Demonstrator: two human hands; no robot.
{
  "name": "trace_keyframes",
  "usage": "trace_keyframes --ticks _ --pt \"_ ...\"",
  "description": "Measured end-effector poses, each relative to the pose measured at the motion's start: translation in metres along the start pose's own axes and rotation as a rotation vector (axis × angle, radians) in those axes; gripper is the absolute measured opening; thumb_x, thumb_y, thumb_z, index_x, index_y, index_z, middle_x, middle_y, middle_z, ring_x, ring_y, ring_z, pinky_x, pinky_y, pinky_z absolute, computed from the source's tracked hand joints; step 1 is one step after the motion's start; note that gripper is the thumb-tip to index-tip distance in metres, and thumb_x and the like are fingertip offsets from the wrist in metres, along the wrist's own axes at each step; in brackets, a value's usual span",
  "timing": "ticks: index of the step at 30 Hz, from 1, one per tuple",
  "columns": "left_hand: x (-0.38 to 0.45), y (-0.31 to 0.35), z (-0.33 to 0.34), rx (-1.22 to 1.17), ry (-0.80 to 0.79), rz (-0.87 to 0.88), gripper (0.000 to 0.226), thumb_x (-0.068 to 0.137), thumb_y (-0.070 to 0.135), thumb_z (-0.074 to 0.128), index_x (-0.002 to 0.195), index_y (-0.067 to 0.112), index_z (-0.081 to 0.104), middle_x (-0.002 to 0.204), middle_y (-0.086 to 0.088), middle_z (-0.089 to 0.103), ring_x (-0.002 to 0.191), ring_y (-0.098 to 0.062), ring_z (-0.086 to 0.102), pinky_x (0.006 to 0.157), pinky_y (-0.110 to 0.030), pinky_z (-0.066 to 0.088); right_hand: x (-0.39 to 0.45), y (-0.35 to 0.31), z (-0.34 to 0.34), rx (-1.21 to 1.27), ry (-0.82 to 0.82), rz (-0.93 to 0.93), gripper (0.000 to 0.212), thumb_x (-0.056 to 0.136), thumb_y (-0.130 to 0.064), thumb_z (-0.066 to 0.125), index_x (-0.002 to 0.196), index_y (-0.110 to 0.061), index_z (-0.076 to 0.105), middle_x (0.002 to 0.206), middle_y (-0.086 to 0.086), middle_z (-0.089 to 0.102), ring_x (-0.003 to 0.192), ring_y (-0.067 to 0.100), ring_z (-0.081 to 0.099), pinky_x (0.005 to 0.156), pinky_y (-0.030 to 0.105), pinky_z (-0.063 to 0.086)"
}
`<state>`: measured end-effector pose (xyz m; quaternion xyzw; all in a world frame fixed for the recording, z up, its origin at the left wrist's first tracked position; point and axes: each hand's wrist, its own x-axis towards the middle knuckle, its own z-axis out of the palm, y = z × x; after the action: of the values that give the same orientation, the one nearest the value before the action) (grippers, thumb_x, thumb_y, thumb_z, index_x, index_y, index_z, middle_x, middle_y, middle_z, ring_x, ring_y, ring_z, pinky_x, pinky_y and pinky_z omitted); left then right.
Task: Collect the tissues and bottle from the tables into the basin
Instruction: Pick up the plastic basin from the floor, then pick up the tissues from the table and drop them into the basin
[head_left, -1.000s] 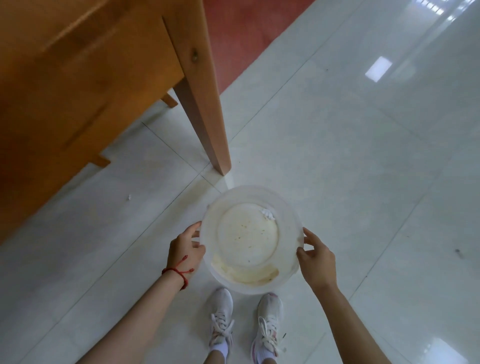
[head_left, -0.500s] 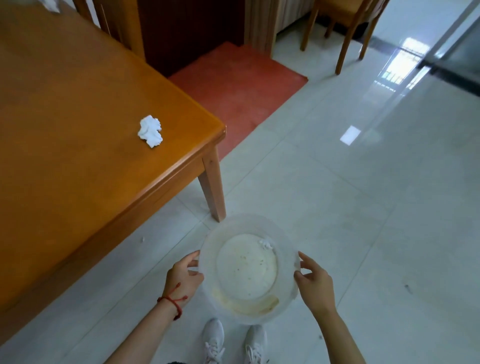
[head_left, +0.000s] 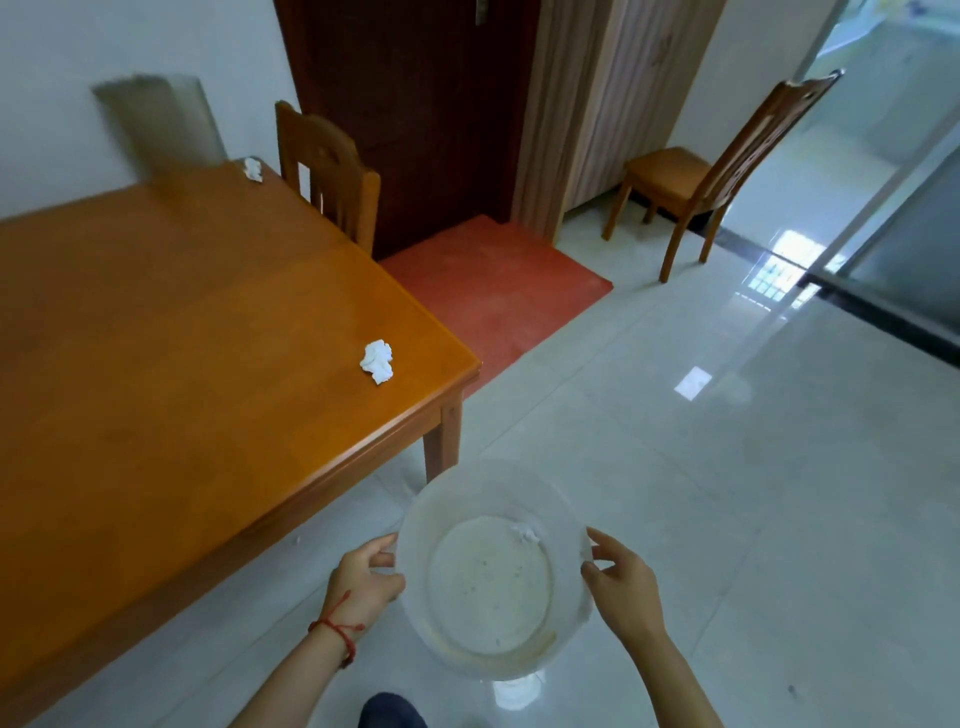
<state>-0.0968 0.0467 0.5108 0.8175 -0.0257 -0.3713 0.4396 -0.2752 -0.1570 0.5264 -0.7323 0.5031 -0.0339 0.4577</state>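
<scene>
pale glossy floor tiles (head_left: 675, 467) fill most of the view, with a wooden counter (head_left: 182, 364) on the left and a dark door beyond a red mat (head_left: 493, 291). both hands carry a translucent white plastic basin (head_left: 493, 571) level over the floor, just off the counter's near corner: the left hand (head_left: 363, 582) grips the rim on its side, the right hand (head_left: 618, 582) cups the opposite rim with fingers spread. one small scrap of tissue (head_left: 525, 533) lies inside the basin against its far wall, so the collecting looks only just begun. a crumpled tissue (head_left: 377, 361) sits on the counter near the corner, well apart from the basin, and a second tissue (head_left: 253, 169) lies at the counter's far end beside a chair (head_left: 324, 166). no bottle shows anywhere in view, nor any other table, so that part seems wholly left to do. another chair (head_left: 722, 171) stands by the far wall.
</scene>
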Motion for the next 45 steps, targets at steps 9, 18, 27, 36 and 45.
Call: trace_keyframes --ticks 9,18,27,36,45 --pt "0.002 0.005 -0.037 -0.091 0.086 -0.039 0.053 0.074 0.005 0.065 0.126 0.011 0.053 0.104 -0.011 0.064 0.093 -0.024 0.059 0.067 -0.026 0.049 0.002 -0.046 0.013 -0.071 -0.079 -0.075 0.043 0.082 -0.009 0.053 0.124 -0.021 0.057 0.093 -0.002 0.065 0.072 0.002 0.061 0.059 0.009 0.040" --pt "0.010 0.002 -0.037 -0.217 0.153 -0.138 0.061 0.069 0.005 0.071 0.127 0.009 0.052 0.102 -0.011 0.064 0.092 -0.027 0.062 0.063 -0.028 0.055 0.039 -0.070 0.012 -0.145 -0.196 -0.155 0.043 0.082 -0.006 0.055 0.122 -0.020 0.057 0.090 -0.002 0.064 0.074 0.008 0.062 0.058 0.008 0.041" --pt "0.016 0.006 0.011 -0.389 0.366 -0.248 0.053 0.072 -0.005 0.061 0.124 0.006 0.054 0.105 -0.014 0.063 0.086 -0.029 0.062 0.055 -0.026 0.053 0.119 -0.082 0.001 -0.286 -0.437 -0.291 0.045 0.082 -0.012 0.054 0.126 -0.022 0.054 0.101 -0.001 0.067 0.079 0.010 0.066 0.060 0.010 0.044" --pt "0.013 0.018 0.056 -0.513 0.491 -0.290 0.051 0.072 -0.005 0.064 0.121 0.007 0.057 0.090 -0.012 0.067 0.084 -0.031 0.064 0.055 -0.026 0.055 0.179 -0.094 -0.013 -0.383 -0.601 -0.366 0.041 0.085 -0.010 0.052 0.124 -0.024 0.055 0.095 -0.003 0.061 0.070 0.004 0.061 0.053 0.009 0.044" --pt "0.021 0.022 0.052 -0.557 0.552 -0.297 0.053 0.071 -0.004 0.064 0.121 0.011 0.057 0.094 -0.014 0.066 0.087 -0.032 0.065 0.064 -0.031 0.056 0.199 -0.109 0.005 -0.410 -0.676 -0.399 0.040 0.087 -0.012 0.053 0.125 -0.023 0.054 0.113 0.004 0.067 0.070 0.004 0.061 0.076 0.019 0.049"
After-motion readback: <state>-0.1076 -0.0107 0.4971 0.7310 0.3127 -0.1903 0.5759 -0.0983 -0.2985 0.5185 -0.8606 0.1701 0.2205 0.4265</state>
